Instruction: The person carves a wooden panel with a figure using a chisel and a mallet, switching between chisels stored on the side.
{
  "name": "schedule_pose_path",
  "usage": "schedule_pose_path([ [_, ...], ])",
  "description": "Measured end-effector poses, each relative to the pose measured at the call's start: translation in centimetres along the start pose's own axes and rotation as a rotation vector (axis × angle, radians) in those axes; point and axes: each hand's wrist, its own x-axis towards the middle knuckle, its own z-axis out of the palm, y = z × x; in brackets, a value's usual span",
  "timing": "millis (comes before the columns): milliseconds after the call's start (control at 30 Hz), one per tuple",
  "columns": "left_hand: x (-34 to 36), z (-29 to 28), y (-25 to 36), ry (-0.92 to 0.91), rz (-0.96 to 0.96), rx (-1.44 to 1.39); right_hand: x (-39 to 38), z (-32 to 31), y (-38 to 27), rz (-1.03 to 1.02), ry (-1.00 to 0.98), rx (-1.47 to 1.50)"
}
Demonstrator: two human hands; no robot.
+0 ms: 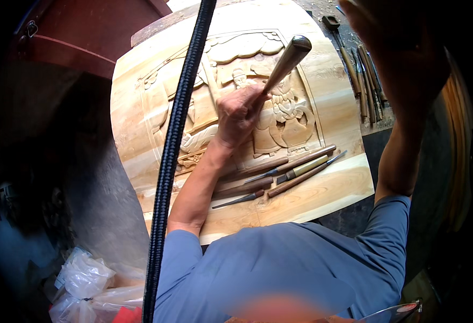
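My left hand (239,116) is closed around a carving chisel (287,62), whose handle leans up to the right above a carved wooden panel (344,124). The fist hides the chisel's lower end. Beneath it, the pale wood bears a relief with figures and cloud-like scrolls inside a carved frame. My right hand (414,70) is raised close to the camera at the upper right. It is dark and partly cut off, so its fingers and anything in them cannot be made out.
Several chisels and gouges (301,171) lie on the panel's near part. More tools (368,81) are spread on the bench at the right. A black braided cord (180,116) crosses the view. Clear plastic bags (85,274) sit lower left, a dark red cabinet (96,32) upper left.
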Motion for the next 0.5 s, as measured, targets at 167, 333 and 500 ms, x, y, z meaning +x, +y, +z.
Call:
schedule_pose_path([
  [167,-0.2,-0.1,-0.2,-0.01,-0.01,0.028,-0.1,-1.2,0.3,0.033,0.035,-0.141],
  [333,-0.4,-0.2,-0.5,0.011,-0.001,0.039,1.4,0.4,-2.3,-0.195,-0.143,-0.096],
  [500,-0.1,0.1,-0.1,0.007,0.019,0.039,-2.0,-4.4,0.8,-0.04,-0.165,-0.553],
])
